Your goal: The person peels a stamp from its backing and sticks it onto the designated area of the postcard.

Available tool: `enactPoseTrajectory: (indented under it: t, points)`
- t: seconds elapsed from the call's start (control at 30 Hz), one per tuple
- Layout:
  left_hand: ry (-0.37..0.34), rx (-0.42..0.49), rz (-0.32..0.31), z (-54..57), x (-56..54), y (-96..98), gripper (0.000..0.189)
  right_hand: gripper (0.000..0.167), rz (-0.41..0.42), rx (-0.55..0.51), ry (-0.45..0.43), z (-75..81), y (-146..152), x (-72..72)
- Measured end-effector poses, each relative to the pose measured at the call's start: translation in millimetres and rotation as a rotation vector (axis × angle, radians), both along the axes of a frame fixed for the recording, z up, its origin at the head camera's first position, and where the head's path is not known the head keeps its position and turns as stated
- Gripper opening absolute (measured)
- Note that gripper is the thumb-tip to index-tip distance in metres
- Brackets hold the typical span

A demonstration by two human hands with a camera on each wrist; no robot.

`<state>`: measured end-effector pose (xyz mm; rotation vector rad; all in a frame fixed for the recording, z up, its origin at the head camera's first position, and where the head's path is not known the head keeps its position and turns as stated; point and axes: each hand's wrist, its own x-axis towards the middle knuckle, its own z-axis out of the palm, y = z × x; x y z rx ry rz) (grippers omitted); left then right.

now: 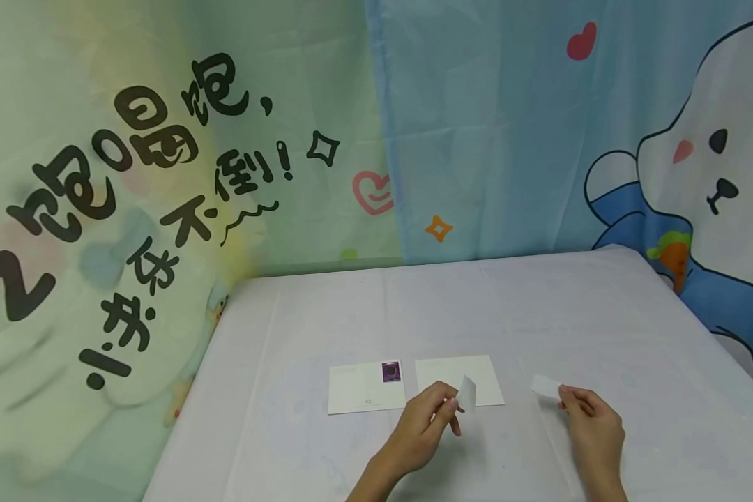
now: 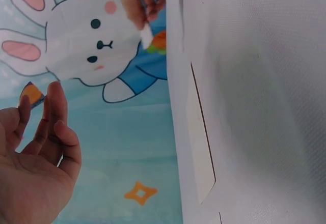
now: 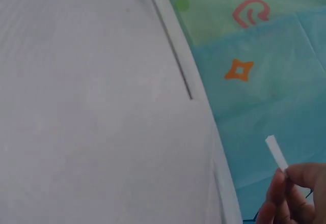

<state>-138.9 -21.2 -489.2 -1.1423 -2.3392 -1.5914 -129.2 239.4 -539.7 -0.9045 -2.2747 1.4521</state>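
Note:
My left hand [image 1: 422,427] is raised over the table, pinching a small sticker [image 1: 467,393] between thumb and finger. Its white back faces the head camera; the left wrist view shows an orange, dark-edged front on this sticker [image 2: 31,94]. To the right, my right hand [image 1: 595,434] pinches a small white strip of paper [image 1: 544,387] by one end. A white card [image 1: 358,388] lies beyond the left hand, with a purple stamp-like sticker [image 1: 391,371] at its upper right corner. Beside it lies a second white card [image 1: 458,371], partly hidden by the left hand and its sticker.
A white cloth covers the table [image 1: 314,321]. Behind it hangs a printed curtain [image 1: 477,125] with a cartoon rabbit, hearts and large lettering. The table's far edge runs along the foot of this curtain.

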Motion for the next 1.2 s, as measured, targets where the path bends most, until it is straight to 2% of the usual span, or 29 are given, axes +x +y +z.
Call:
enactPoseTrajectory:
  t: [0.27,0.63,0.8,1.2]
  points:
    - [-0.021,0.004,-0.005,1.3,1.6,-0.3,0.017,0.029,-0.008,0.263,-0.01,-17.0,10,2.5]
    - [-0.033,0.007,0.0,0.6,3.1,-0.1,0.017,0.025,-0.011,0.426,-0.006,-30.9,19,7.2]
    - [-0.034,0.014,0.0,1.3,3.2,0.0,0.017,0.022,-0.035,0.472,-0.024,-33.4,20,6.3]
    - [-0.033,0.016,-0.002,1.4,2.7,-0.3,0.018,0.021,-0.066,0.459,-0.072,-36.5,21,3.9]
